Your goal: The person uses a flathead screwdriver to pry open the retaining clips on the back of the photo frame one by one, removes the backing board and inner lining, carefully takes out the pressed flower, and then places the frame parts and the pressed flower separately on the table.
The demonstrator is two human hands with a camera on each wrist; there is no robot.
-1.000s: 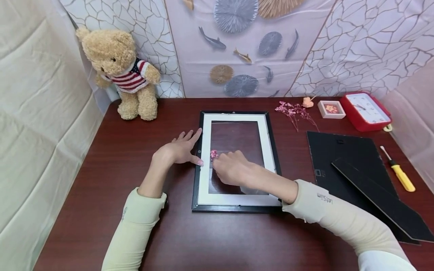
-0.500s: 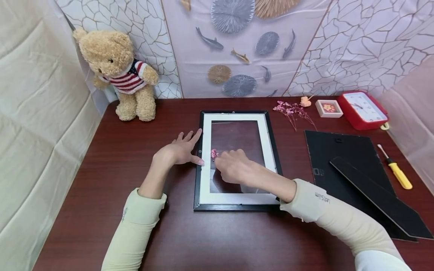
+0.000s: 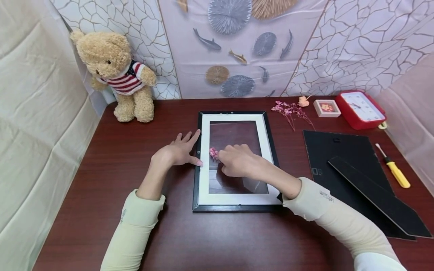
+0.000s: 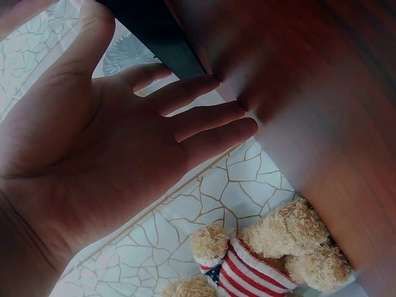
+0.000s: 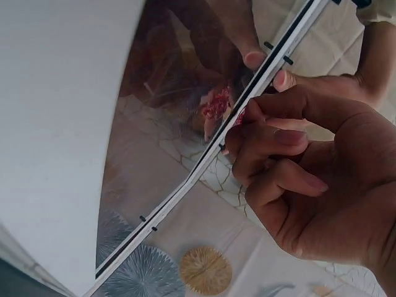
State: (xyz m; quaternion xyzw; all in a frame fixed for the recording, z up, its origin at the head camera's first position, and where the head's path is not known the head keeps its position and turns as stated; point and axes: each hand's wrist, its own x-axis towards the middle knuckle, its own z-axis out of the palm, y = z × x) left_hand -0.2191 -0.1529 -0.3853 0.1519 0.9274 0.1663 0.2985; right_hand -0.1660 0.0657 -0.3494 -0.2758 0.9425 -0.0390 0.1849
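Observation:
A black picture frame [image 3: 217,208] with a white mat border [image 3: 234,199] lies flat on the dark wooden table, a clear pane [image 3: 234,135] inside the border. My left hand [image 3: 172,153] rests at its left edge, fingers spread, thumb and index fingertip touching the frame. Over the pane, my right hand [image 3: 239,161] has curled fingers and pinches a small pink dried flower sprig [image 3: 213,153] near the mat's left inner edge. In the right wrist view the fingers of the right hand [image 5: 322,167] hide most of the sprig, and its reflection shows in the pane.
Pink dried flower stems [image 3: 289,109], a peach flower [image 3: 303,101], a small boxed ornament [image 3: 327,108] and a red clock [image 3: 362,107] stand at the back right. A black backing board [image 3: 339,146] and a screwdriver [image 3: 397,174] lie right. A teddy bear [image 3: 118,75] stands back left.
My right hand has shifted slightly up and to the right over the pane, and more of the pink sprig shows. The left hand stays on the frame's edge.

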